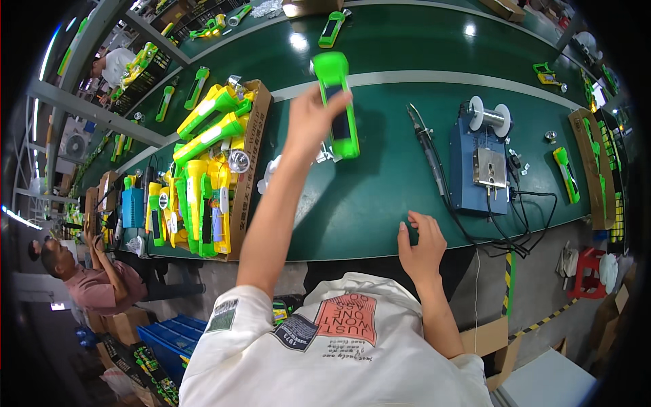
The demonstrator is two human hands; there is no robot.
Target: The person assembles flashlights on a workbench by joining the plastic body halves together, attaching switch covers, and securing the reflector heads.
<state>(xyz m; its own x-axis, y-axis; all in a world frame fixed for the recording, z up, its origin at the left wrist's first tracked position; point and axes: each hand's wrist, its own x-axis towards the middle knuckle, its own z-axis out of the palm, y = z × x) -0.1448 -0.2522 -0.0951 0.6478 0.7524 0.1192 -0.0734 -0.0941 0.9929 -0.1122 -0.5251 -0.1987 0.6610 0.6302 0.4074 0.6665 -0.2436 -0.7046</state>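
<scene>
My left hand (313, 117) is closed round a bright green flashlight (346, 141) with a dark panel along its side, held up over the far middle of the green bench. Small white and silvery bits (324, 154) show just below it. At the bench's near edge my right hand (423, 245) holds nothing, thumb apart from its loosely bent fingers. Left of my left forearm stands a cardboard box (252, 152) heaped with yellow and green flashlights (215, 141). Another green flashlight (332, 30) lies beyond the light strip at the back.
Right of the middle, a soldering iron (430, 150) lies beside a blue soldering station (468, 166) with a solder wire spool (491, 117). Black cables (519, 237) trail to the near edge. One flashlight (566, 175) and a box (591, 169) sit far right. Another person (95, 275) is at left.
</scene>
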